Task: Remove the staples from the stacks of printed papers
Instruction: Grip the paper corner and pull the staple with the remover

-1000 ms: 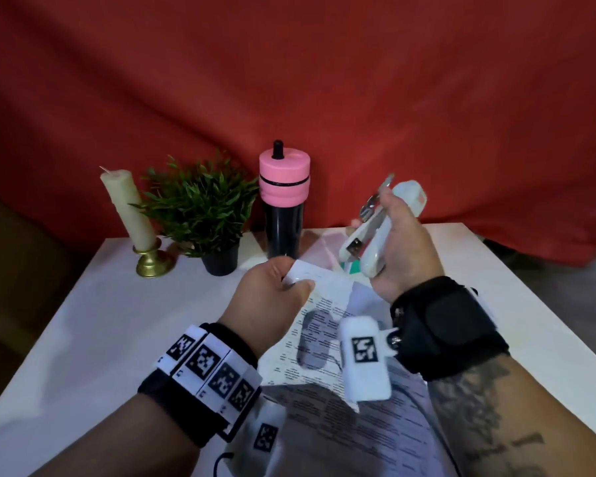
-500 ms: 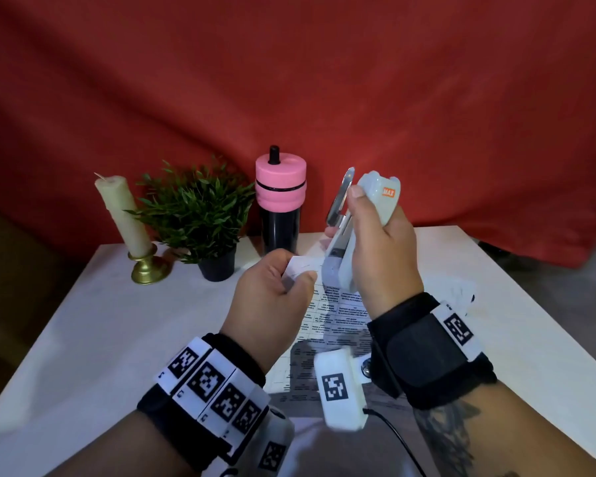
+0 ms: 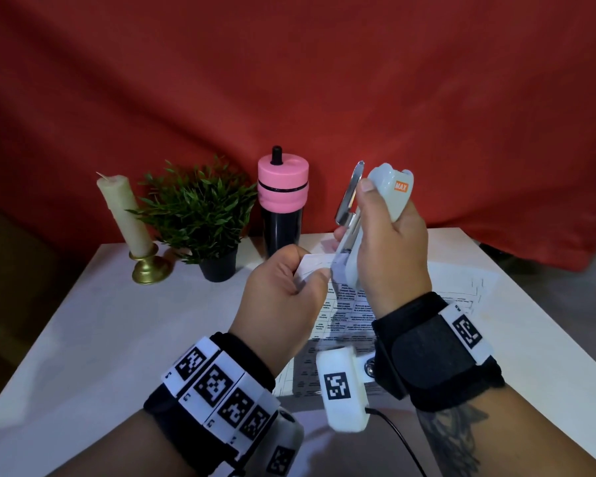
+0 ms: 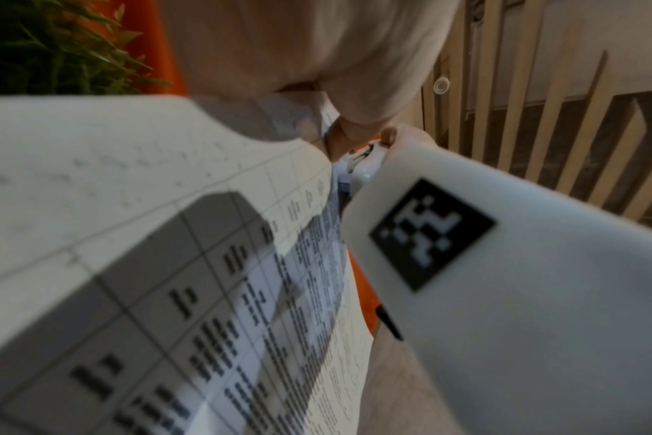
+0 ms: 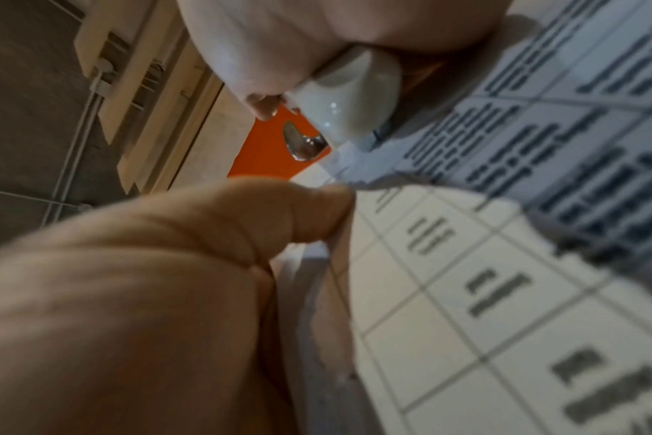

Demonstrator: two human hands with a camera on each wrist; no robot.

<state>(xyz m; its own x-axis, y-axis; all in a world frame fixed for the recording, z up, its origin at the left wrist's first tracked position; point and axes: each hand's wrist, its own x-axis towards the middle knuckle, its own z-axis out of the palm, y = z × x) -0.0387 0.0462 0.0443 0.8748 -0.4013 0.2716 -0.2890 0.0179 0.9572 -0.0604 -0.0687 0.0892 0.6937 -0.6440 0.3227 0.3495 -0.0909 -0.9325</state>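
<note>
My left hand (image 3: 308, 277) pinches the top corner of a stapled stack of printed papers (image 3: 344, 315) and holds it up off the table. My right hand (image 3: 389, 249) grips a white stapler (image 3: 391, 191) upright, with its metal arm swung out at the top. The stapler's lower end meets the paper corner right beside my left thumb. In the right wrist view the stapler (image 5: 350, 97) sits at the paper's (image 5: 466, 265) edge above my left hand (image 5: 168, 265). The left wrist view shows blurred table print on the papers (image 4: 168, 279). No staple can be made out.
On the white table (image 3: 100, 339) at the back stand a candle (image 3: 126, 215) in a brass holder, a small potted plant (image 3: 200, 215) and a black bottle with a pink lid (image 3: 283, 201). More printed sheets (image 3: 461, 287) lie at the right. A red cloth hangs behind.
My right hand has turned the stapler upright and brought it left and down to the paper corner. My left hand has kept its pinch on the papers.
</note>
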